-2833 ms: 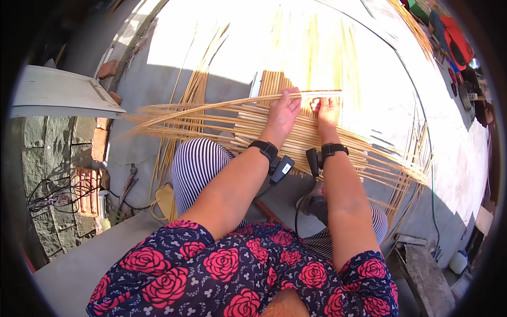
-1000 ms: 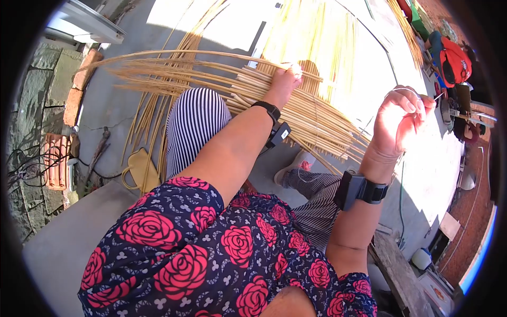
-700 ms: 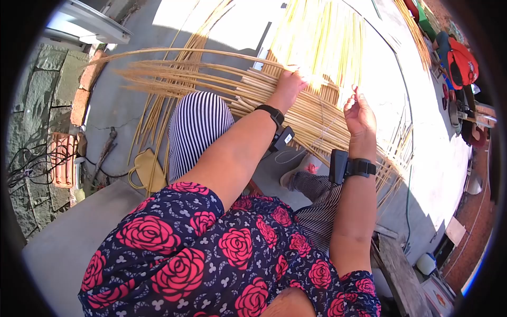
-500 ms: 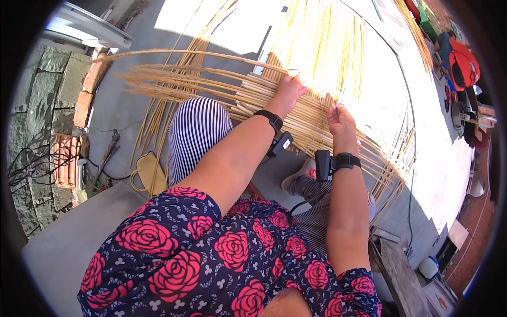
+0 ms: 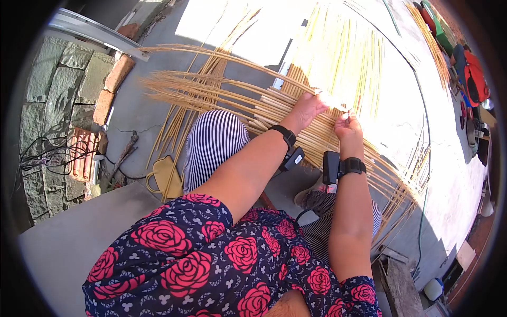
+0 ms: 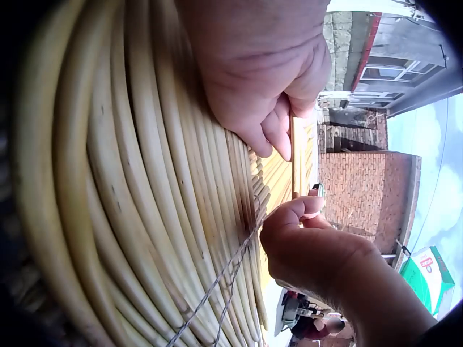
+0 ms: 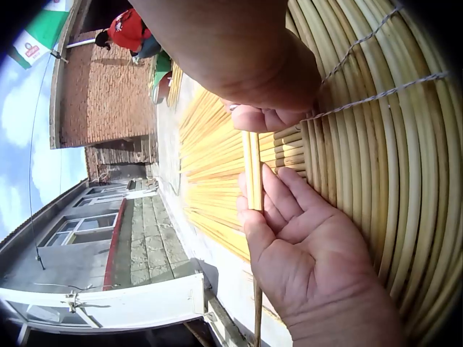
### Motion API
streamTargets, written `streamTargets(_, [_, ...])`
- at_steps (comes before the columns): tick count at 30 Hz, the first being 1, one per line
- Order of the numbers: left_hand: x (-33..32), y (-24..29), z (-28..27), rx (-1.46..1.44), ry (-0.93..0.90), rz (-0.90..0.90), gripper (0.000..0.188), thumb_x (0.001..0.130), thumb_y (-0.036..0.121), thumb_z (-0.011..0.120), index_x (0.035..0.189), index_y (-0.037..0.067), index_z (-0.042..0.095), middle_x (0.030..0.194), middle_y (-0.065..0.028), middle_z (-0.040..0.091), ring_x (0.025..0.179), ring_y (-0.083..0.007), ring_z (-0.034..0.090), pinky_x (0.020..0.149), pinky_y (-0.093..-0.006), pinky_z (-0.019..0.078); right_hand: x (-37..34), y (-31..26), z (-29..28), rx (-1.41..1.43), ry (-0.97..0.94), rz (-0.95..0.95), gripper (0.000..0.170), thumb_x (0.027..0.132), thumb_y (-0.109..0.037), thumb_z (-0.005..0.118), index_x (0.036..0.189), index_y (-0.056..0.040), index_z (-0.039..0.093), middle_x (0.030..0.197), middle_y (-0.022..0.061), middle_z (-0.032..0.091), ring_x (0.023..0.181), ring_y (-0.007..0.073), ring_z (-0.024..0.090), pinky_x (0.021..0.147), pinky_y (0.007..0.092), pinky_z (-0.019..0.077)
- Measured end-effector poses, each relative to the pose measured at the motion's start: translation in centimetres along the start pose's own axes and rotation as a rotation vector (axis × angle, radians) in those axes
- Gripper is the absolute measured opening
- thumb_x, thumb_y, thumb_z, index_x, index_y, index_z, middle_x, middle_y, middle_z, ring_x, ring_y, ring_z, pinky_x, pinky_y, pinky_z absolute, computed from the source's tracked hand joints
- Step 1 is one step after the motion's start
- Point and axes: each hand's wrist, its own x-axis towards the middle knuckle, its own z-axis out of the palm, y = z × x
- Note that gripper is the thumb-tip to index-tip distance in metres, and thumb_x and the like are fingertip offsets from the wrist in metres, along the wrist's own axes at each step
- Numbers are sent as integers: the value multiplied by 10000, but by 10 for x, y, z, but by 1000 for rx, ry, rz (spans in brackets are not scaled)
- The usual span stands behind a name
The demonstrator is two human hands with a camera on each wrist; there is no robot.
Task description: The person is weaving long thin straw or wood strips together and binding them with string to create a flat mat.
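Nearest is the person's dark top with pink roses (image 5: pixel 185 274), then striped trousers (image 5: pixel 214 148), one knee raised beside the layered row of stalks (image 5: pixel 272 108). That row lies crosswise in front of the person, cut ends and feathery tips overlapping, with pale twisted twine (image 7: pixel 405 85) running over it in two strands.

Just above the row's far edge, the left hand (image 5: pixel 309 111) pinches the loose stalks (image 7: pixel 253 170) between thumb and fingers. Their feathery end stretches out past the person's left knee. The right hand (image 5: pixel 348 127) has its fingers bent round the cut end of the same stalks, close to the left hand; the twine meets the row beneath it, and whether it grips the twine too, I cannot tell.

Beyond the row, more stalks (image 5: pixel 338 58) lie lengthwise in bright sun on the floor (image 5: pixel 132 111). A feathery bundle (image 5: pixel 214 74) lies off to the left, farther out than the yellow bag (image 5: pixel 166 177). Farthest off, a figure in red (image 7: pixel 130 32) is in front of a brick wall (image 7: pixel 101 87).
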Motion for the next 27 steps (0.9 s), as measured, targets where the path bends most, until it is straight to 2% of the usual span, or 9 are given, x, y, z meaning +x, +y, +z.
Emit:
streamTargets(4, [2,-2,-2,16,15,0,233,943,143,524,1147,32,530,1068,-106,620,939,-203,634,849,-343,527,-3,-1,11,-29,110,5,102,928,-93,573,929,3,539,779,63,546,619,114,496,560,206,472])
streamTargets(6, [3,-3,-2,19,12,-18,231,941,143,526,1147,37,536,1060,-102,624,936,-198,634,850,-342,526,-16,-5,10,-84,5,-19,113,930,-106,575,927,1,540,767,58,542,611,107,492,567,194,466])
streamTargets(7, [3,-3,-2,23,2,-18,240,938,146,534,1154,41,536,1068,-101,623,927,-190,634,851,-347,525,-25,-6,17,-107,10,-33,108,933,-117,572,908,-15,552,731,36,531,592,104,483,562,196,459])
streamTargets(9, [3,-4,-2,-4,18,-5,238,933,149,545,1145,40,542,1053,-96,626,913,-185,633,850,-350,526,2,-11,-11,-255,30,-92,120,938,-139,570,890,-30,565,714,24,527,583,101,478,544,200,448])
streamTargets(14, [3,-2,0,-9,42,-1,211,924,143,553,1107,40,553,1005,-84,622,868,-180,630,853,-360,527,17,-40,-31,-91,102,-74,120,927,-135,588,930,-15,589,752,48,571,582,112,503,521,235,463])
streamTargets(15, [3,-3,-1,-14,39,0,201,922,138,553,1097,39,554,987,-81,618,861,-182,629,855,-365,529,17,-46,-38,-122,82,-58,122,925,-139,593,931,-18,593,758,49,577,586,109,508,525,232,464])
streamTargets(18, [3,-3,-4,-15,16,11,164,916,116,552,1058,33,554,937,-79,603,851,-186,627,853,-377,537,20,-53,-46,-66,198,-95,100,925,-124,588,924,-25,603,780,41,583,626,102,522,552,214,470])
streamTargets(22, [5,-4,-3,-2,44,8,149,920,99,545,1045,20,529,905,-86,583,845,-199,625,850,-388,549,5,-55,-45,-42,196,-138,74,918,-113,593,907,-40,586,752,18,554,633,90,505,538,205,459])
streamTargets(27, [7,-6,-2,142,146,-3,240,973,201,494,1044,-27,468,931,-148,574,852,-253,632,838,-405,558,13,-59,-53,-33,316,-133,87,889,-113,629,842,-57,584,694,11,543,581,95,507,499,214,462])
